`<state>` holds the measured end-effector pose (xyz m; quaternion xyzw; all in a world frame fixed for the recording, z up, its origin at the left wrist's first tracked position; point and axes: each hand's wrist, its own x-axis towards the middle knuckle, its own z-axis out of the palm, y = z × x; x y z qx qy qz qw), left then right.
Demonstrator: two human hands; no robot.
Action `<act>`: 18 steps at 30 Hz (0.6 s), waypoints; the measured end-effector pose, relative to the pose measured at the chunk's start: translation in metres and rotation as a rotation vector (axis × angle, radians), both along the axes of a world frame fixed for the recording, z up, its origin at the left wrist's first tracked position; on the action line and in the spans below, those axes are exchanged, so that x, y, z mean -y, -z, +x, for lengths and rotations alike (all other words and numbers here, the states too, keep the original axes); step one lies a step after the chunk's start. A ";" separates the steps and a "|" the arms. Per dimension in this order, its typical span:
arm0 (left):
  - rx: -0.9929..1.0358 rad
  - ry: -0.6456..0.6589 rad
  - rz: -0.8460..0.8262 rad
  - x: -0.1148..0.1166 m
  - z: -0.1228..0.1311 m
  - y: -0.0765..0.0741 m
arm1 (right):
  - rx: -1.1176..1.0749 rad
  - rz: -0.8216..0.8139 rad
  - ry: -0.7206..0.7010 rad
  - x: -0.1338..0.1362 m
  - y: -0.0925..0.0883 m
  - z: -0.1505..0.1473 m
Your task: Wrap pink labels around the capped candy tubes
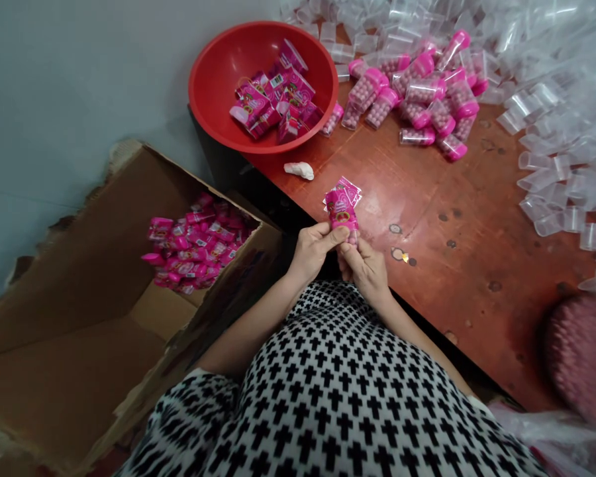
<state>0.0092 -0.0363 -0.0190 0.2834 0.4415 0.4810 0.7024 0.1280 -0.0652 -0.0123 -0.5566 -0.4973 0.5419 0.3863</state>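
Observation:
Both my hands meet at the near edge of a reddish-brown table [451, 218]. My left hand [312, 250] pinches a pink label sleeve [342, 213] over a small tube of pink candy balls, and my right hand [365, 265] grips the tube's lower end from below. A few loose pink sleeves [350, 190] lie on the table just beyond the held one. Both hands are closed on the same piece.
A red bowl [218, 86] with labelled pink packs sits at the table's far left corner. Pink-capped candy tubes [417, 99] are heaped behind, beside a mass of clear empty tubes [561, 119]. An open cardboard box [79, 344] at my left holds finished pink packs [196, 242]. White scrap [299, 170] lies near the bowl.

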 end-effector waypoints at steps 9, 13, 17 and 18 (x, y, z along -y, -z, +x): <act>0.014 -0.059 -0.007 0.000 0.004 -0.005 | -0.130 -0.050 -0.013 -0.008 -0.002 0.002; 0.184 -0.095 -0.090 -0.005 0.006 -0.009 | -0.081 -0.003 -0.030 -0.011 -0.002 0.005; 0.275 0.059 -0.183 -0.005 0.002 -0.004 | -0.554 -0.222 -0.099 -0.011 0.001 0.003; 0.286 0.071 -0.211 -0.004 0.002 -0.002 | -0.648 -0.283 -0.105 -0.011 0.001 0.002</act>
